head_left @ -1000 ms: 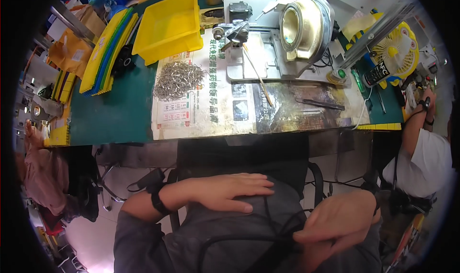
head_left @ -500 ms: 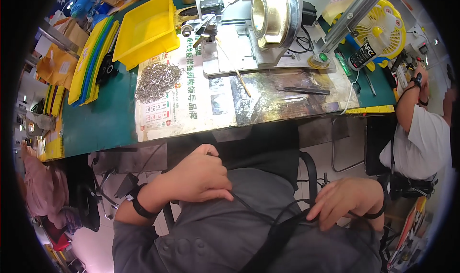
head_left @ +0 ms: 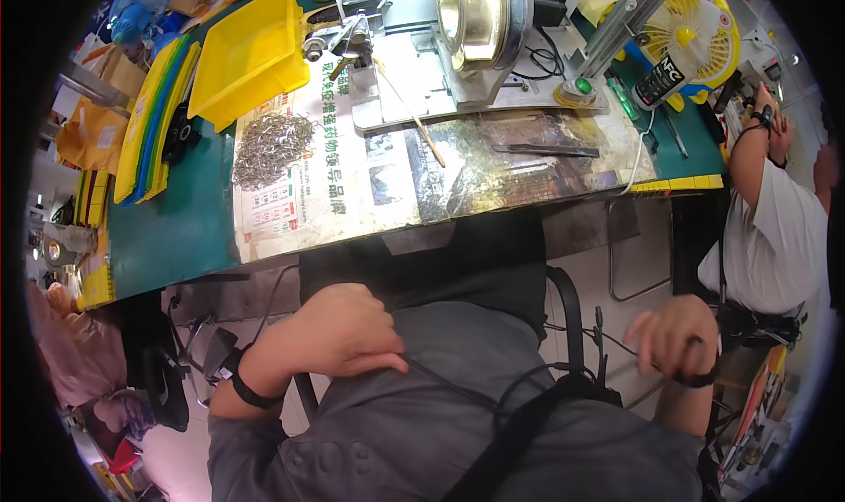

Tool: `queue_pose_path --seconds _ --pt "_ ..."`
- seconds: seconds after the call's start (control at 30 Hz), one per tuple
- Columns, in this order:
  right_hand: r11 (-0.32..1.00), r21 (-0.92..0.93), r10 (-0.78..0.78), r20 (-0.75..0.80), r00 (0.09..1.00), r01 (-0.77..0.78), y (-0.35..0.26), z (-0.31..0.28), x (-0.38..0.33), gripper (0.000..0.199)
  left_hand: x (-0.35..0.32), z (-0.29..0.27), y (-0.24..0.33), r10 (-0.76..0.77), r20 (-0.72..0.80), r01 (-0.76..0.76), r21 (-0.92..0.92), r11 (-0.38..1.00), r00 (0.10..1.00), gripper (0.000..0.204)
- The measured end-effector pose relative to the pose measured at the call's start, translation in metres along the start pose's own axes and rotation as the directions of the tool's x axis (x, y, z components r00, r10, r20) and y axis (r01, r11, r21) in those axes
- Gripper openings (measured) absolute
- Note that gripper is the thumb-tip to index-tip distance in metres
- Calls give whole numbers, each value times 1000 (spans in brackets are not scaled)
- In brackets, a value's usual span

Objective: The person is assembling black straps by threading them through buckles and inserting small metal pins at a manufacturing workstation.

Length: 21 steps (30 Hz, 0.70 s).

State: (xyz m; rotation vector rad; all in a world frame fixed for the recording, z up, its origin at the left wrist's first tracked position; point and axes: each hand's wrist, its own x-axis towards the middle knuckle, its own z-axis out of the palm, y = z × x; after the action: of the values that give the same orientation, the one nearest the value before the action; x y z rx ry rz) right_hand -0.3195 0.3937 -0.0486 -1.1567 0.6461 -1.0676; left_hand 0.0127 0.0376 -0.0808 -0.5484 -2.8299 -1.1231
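My left hand (head_left: 345,330), in front of my belly, is closed around a thin black cable (head_left: 453,394). The cable runs right across my grey shirt (head_left: 422,449) to a black strap (head_left: 503,445). My right hand (head_left: 673,336) is raised at the right, apart from the strap, its fingers loosely bent, spread and slightly blurred. No object shows in it. A dark wire (head_left: 616,342) passes close to its fingertips, and whether they touch cannot be made out. Each wrist wears a dark band.
On the bench ahead lie a pile of small metal pieces (head_left: 271,150), a yellow bin (head_left: 251,57), a machine with a brass-coloured ring (head_left: 471,22), a wooden stick (head_left: 412,114) and dark tweezers (head_left: 547,151). A yellow fan (head_left: 691,35) stands right. Co-workers sit either side; a chair armrest (head_left: 568,313) is near.
My right hand has let go of the strap and moved up and right. My left hand has shifted slightly left and down, still on the cable. The bench view has shifted slightly.
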Motion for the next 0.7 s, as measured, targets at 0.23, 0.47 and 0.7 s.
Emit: queue_pose_path --seconds 0.23,0.47,0.7 --pt "897 58 419 -425 802 -438 68 -7 -50 27 1 -4 -6 -61 147 71 -62 996 987 26" --pt "965 -247 -260 -838 481 90 -5 -53 -19 13 -7 -53 -4 -34 -179 -16 -266 964 983 59" --pt "633 -771 -569 -401 718 71 -42 -17 132 9 39 -84 61 406 -367 -542 -457 705 837 64"
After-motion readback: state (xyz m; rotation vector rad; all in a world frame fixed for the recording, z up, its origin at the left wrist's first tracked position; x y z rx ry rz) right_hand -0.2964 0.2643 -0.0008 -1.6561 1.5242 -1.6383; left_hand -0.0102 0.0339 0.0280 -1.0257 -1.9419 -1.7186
